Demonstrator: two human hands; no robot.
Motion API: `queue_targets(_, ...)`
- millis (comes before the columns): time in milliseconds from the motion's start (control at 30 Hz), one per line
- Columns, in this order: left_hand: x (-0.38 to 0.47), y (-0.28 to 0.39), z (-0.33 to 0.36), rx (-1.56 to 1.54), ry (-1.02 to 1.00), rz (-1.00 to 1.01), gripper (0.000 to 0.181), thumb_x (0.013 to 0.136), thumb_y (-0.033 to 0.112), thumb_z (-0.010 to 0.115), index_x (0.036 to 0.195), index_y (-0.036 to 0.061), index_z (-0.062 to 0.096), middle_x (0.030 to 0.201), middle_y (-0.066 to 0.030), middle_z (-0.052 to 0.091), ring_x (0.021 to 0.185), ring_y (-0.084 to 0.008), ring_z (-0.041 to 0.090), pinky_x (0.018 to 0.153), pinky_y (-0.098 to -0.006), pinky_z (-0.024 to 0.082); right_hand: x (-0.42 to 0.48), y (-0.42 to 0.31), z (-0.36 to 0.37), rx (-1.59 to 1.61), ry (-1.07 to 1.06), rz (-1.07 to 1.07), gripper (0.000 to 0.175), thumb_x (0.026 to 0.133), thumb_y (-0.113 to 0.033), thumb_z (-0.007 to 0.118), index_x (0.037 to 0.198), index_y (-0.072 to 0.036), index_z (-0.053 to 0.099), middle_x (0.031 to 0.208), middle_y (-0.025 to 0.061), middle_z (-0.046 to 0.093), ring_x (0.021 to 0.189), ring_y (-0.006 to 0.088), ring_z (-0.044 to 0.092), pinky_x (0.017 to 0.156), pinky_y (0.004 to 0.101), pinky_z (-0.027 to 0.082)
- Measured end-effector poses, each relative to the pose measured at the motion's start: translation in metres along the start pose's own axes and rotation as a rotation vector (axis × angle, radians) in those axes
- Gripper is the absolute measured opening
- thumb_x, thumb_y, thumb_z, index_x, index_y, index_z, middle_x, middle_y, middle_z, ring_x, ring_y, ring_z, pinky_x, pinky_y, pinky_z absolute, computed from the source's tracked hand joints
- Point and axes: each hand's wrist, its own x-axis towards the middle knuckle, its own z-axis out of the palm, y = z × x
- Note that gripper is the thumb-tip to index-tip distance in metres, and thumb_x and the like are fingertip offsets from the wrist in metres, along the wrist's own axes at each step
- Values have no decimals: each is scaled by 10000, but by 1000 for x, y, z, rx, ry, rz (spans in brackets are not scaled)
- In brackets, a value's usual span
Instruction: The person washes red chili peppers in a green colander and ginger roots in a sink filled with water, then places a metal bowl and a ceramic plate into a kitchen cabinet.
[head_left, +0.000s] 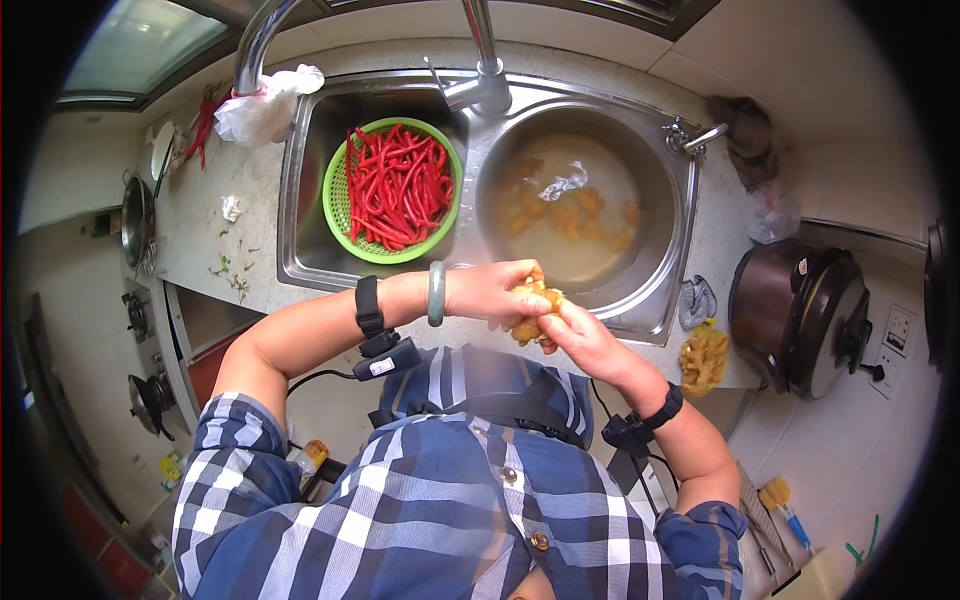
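Observation:
Both of my hands meet over the front rim of the sink. A knobbly piece of ginger root (534, 324) is gripped between them, partly covered by fingers. My left hand (491, 292) holds it from above, thumb across its top. From the lower right, my right hand (581, 334) pinches the same root. Behind them, the round basin (660, 210) contains cloudy water with several pieces of ginger (570, 217) lying in it. In the square basin (307, 225) sits a green plastic colander (335, 229) heaped with red chili peppers (397, 184).
A chrome faucet (491, 82) stands between the basins. A white plastic bag (262, 105) is tied to another spout. To the right are a grey cloth (697, 301), a yellow mesh scrubber (705, 358) and an electric cooker (802, 319). Green scraps (234, 279) dot the left counter.

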Motion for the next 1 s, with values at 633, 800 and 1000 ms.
queue_targets(633, -18, 33, -7, 20, -128, -48, 290, 856, 312, 559, 872, 22, 564, 707, -49, 615, 586, -87, 554, 493, -212, 421, -12, -52, 21, -56, -19, -104, 320, 902, -263, 421, 1106, -16, 431, 851, 9, 475, 716, 67, 436, 644, 215, 394)
queue_targets(800, -16, 10, -6, -553, -215, 33, 464, 868, 479, 454, 944, 29, 533, 745, -77, 625, 634, -133, 616, 463, -189, 439, -6, -17, 11, -155, 22, -97, 289, 903, -233, 400, 1055, -2, 482, 946, 83, 565, 863, 173, 536, 788, 300, 421)
queue_targets(1000, 9, -8, 5, -573, 49, 168, 376, 908, 413, 406, 946, 52, 506, 801, -54, 585, 615, -105, 546, 500, -204, 416, 8, 18, -8, -64, 255, -81, 253, 904, -231, 428, 1020, -13, 482, 811, 46, 537, 693, 102, 492, 633, 236, 414)
